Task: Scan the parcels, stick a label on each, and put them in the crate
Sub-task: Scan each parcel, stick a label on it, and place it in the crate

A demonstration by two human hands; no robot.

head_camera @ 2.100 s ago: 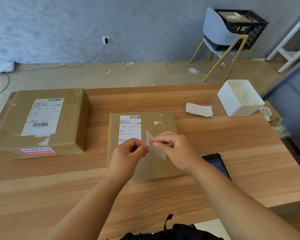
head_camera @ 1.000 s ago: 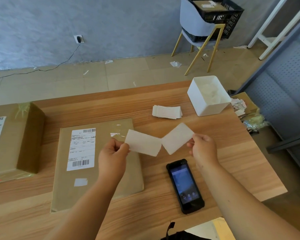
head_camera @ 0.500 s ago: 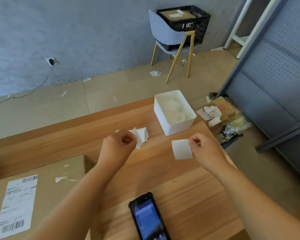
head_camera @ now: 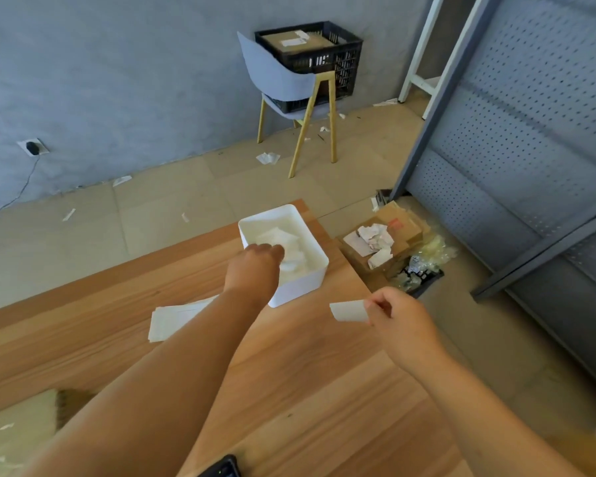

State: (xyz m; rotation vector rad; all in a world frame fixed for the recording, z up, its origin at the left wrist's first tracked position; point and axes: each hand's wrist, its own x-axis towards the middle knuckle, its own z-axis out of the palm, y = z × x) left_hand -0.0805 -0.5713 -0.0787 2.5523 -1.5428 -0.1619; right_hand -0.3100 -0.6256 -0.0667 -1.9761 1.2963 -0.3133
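My right hand (head_camera: 396, 318) pinched the label (head_camera: 348, 310) by its right end, long axis lying across me. My left hand (head_camera: 255, 266) hung over the white bin (head_camera: 301, 287), fingers hidden, so I could not tell its grip. The parcel (head_camera: 14, 428) lay near-left, beyond my left forearm, well apart from the label.

Bare arms
The left hand (head_camera: 255, 266) and right hand (head_camera: 398, 321) are uncovered; both forearms bare down to the frame edge near 6 o'clock.
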